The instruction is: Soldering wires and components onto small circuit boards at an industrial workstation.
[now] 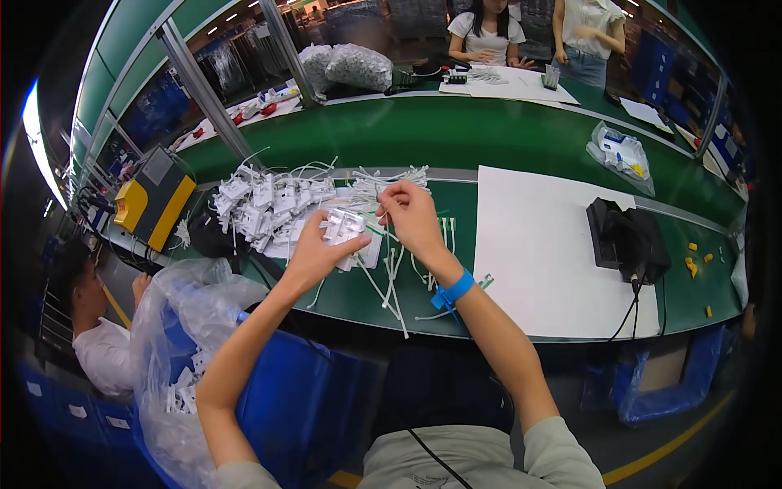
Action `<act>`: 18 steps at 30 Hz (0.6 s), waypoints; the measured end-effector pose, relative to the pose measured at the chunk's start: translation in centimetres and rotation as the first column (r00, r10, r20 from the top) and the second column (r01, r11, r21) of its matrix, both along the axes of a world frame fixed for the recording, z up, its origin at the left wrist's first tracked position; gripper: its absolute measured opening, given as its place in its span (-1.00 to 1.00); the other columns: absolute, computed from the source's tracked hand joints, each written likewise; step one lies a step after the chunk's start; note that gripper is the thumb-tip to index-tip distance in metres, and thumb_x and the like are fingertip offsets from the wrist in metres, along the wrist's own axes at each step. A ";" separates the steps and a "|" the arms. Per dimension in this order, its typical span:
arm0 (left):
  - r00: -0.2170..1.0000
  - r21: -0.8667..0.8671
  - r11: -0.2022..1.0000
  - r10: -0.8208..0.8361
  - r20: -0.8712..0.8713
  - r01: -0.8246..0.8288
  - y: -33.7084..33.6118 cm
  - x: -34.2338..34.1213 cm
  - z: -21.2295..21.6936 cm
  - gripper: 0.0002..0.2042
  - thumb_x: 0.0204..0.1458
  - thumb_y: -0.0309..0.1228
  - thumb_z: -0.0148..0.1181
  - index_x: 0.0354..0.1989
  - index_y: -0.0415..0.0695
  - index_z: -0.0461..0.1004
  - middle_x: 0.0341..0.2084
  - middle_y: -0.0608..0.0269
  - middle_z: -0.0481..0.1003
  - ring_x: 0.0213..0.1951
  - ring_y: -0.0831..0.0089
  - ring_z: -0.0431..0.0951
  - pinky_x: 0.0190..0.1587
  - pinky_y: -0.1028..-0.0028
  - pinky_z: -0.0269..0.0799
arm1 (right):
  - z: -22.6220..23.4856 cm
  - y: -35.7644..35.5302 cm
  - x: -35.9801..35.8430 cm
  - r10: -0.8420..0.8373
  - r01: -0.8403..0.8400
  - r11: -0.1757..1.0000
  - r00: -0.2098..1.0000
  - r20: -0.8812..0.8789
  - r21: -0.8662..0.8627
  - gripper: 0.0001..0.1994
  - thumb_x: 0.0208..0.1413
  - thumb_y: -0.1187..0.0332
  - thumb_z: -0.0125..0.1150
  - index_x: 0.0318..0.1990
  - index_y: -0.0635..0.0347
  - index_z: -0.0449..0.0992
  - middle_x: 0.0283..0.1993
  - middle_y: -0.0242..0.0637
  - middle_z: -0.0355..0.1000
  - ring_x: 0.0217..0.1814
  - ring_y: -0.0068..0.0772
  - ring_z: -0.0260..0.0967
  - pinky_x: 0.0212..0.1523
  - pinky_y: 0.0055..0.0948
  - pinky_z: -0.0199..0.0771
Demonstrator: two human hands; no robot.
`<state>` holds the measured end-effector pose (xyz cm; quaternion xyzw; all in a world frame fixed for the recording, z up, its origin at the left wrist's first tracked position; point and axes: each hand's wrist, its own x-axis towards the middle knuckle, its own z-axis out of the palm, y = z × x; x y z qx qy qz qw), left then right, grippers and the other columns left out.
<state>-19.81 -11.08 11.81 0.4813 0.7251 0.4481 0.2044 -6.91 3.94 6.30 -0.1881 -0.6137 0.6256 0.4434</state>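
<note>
two hands at a white plastic part over a green bench

head view: the left hand was closed around a small white plastic part, thumb and fingers gripping it from below and holding it just above the green bench. the right hand was pinched shut on a thin white cable tie at the top right of that part, fingertips close together and just beside the left hand. a blue wrist strap circled the right wrist.

behind the left hand lay a heap of similar white plastic parts, touching one another, with thin white ties sticking out. a bundle of white cable ties lay just behind the right hand, and loose ties were scattered on the bench under and between the two forearms. a large white sheet covered the bench to the right of the hands, and a black device with a black cord stood at its far right edge. small yellow bits lay on the green surface near that device.

to the left of the heap stood a yellow and grey box. a clear plastic bag holding more white parts hung below the bench edge, near the left forearm, beside blue bins. a person in a white top sat low at the left. across the bench, two other people were at a white sheet, and a clear bag with white and blue items lay well apart on the right.
</note>
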 end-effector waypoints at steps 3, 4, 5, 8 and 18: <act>0.968 -0.178 0.982 -0.010 0.252 0.057 0.7 -0.1 -0.3 -0.23 -0.05 -0.09 0.50 0.17 -0.35 0.24 -0.21 0.10 0.56 -0.34 0.48 0.59 -0.43 0.54 0.46 | 2.7 -0.7 1.3 -0.018 0.018 1.000 0.994 -0.105 0.000 -0.89 0.29 0.46 0.16 -0.20 0.36 0.45 -0.38 -0.26 0.50 -0.38 -0.55 0.49 -0.34 -0.56 0.54; 0.960 -0.165 0.985 -0.001 0.279 0.049 0.8 0.0 -0.6 -0.29 0.03 -0.13 0.45 0.18 -0.32 0.23 -0.19 0.11 0.57 -0.31 0.46 0.62 -0.46 0.53 0.46 | 3.4 -0.8 1.7 -0.023 0.025 1.000 0.991 -0.130 0.010 -0.88 0.29 0.45 0.17 -0.20 0.36 0.45 -0.37 -0.27 0.49 -0.38 -0.56 0.48 -0.34 -0.57 0.54; 0.962 -0.144 0.988 -0.008 0.272 0.049 0.9 0.0 -0.8 -0.29 0.03 -0.13 0.45 0.18 -0.32 0.23 -0.19 0.11 0.57 -0.31 0.46 0.62 -0.46 0.53 0.46 | 3.9 -1.0 2.0 -0.026 0.029 0.999 0.988 -0.154 0.019 -0.88 0.29 0.45 0.17 -0.19 0.35 0.45 -0.36 -0.28 0.49 -0.37 -0.57 0.48 -0.33 -0.58 0.54; 0.924 -0.074 0.997 -0.006 0.381 0.037 1.1 0.2 -1.4 -0.38 0.07 -0.21 0.40 0.18 -0.28 0.24 -0.23 0.15 0.59 -0.37 0.48 0.58 -0.48 0.51 0.44 | 5.1 -1.2 2.2 -0.012 0.017 0.999 0.985 -0.172 0.030 -0.88 0.28 0.44 0.20 -0.20 0.34 0.48 -0.36 -0.32 0.49 -0.36 -0.61 0.46 -0.33 -0.59 0.51; 0.962 0.006 1.000 -0.030 0.273 0.029 0.4 3.0 -0.7 -0.43 -0.07 -0.40 0.51 -0.03 -0.24 0.20 -0.24 0.08 0.57 -0.31 0.42 0.66 -0.54 0.53 0.56 | 4.8 -2.4 3.0 -0.191 0.079 0.671 0.979 0.069 0.737 -0.92 0.05 0.47 0.35 -0.31 0.20 0.58 -0.29 -0.30 0.44 -0.43 -0.28 0.49 -0.41 -0.38 0.47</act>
